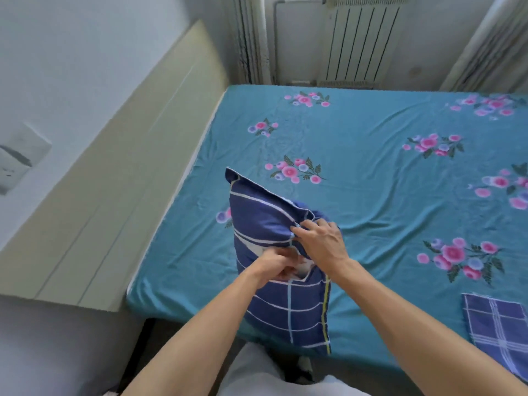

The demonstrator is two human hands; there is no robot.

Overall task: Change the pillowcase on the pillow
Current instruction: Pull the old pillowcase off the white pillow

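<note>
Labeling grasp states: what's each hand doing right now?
Left hand: fingers curled at the pillowcase opening, gripping its fabric.
Right hand: pinching the pillowcase's upper fabric.

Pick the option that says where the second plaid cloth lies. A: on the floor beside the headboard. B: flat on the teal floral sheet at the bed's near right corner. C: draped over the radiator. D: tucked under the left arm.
B: the lighter blue plaid cloth lies flat on the teal floral sheet at the lower right, apart from the navy grid pillowcase that both hands grip.

No readable text, labels or numbers anywhere.
</note>
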